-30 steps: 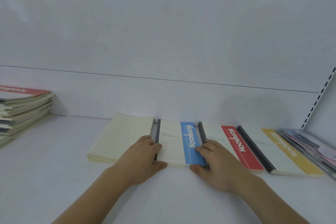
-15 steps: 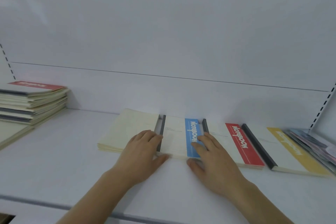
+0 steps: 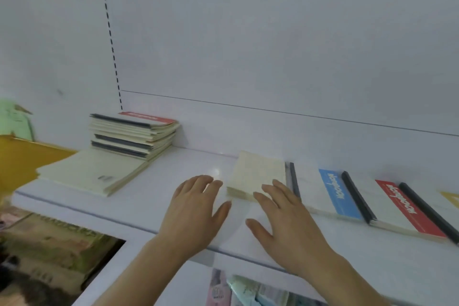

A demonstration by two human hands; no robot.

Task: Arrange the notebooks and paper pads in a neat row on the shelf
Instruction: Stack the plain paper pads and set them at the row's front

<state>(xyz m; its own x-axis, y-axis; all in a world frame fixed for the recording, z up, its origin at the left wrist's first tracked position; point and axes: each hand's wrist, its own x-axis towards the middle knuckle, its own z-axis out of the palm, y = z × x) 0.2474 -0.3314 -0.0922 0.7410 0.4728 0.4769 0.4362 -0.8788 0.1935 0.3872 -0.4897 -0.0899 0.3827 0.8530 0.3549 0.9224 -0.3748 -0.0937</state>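
Both hands have slid left off the blue notebook (image 3: 332, 194). White shelf (image 3: 154, 196) against a white back panel; green wall above. Cream pad (image 3: 255, 174) lies flat between the spread, empty hands: left hand (image 3: 196, 208) just beside it on the shelf, right hand (image 3: 285, 218) with fingertips on its near edge. Its long axis runs front to back, beside the blue and red notebook (image 3: 402, 208). A stack (image 3: 131, 131) sits far left.

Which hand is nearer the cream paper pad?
Right. The right hand has fingertips on the cream paper pad; the left hand lies beside it on the shelf.
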